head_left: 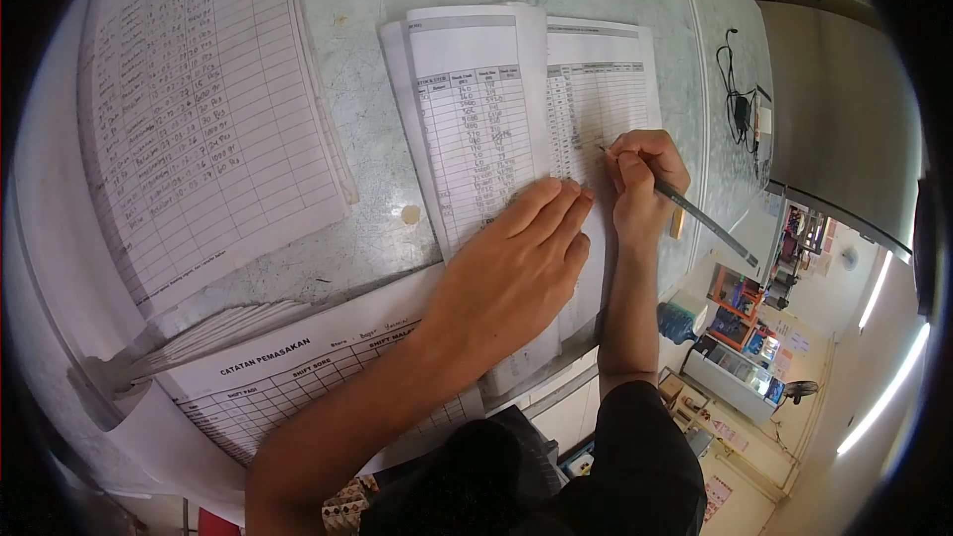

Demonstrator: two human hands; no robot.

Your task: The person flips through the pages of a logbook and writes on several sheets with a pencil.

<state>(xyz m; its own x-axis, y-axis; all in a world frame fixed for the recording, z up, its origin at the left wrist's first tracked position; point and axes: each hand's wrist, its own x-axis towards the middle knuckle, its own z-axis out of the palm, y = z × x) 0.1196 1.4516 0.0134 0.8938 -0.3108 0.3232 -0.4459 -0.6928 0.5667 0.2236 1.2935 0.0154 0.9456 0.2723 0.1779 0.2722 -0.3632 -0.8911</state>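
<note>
My right hand (645,179) is closed on a dark pen (710,225), its tip touching a printed table sheet (596,50) with handwritten rows. Flat on the folded sheet beside it (467,40), which carries columns of handwritten numbers, lies my left hand (536,258), fingers stretched out and near the fold between the two. Under my left forearm is a form headed "CATATAN PEMASAKAN" (228,407) with a grid.
A thick stack of handwritten sheets (218,109) lies at the left on the metal table (367,228). A black cable with an adapter (740,109) rests near the far edge. Beyond are a blue water jug (677,322), a display case (730,367) and a fan (800,390).
</note>
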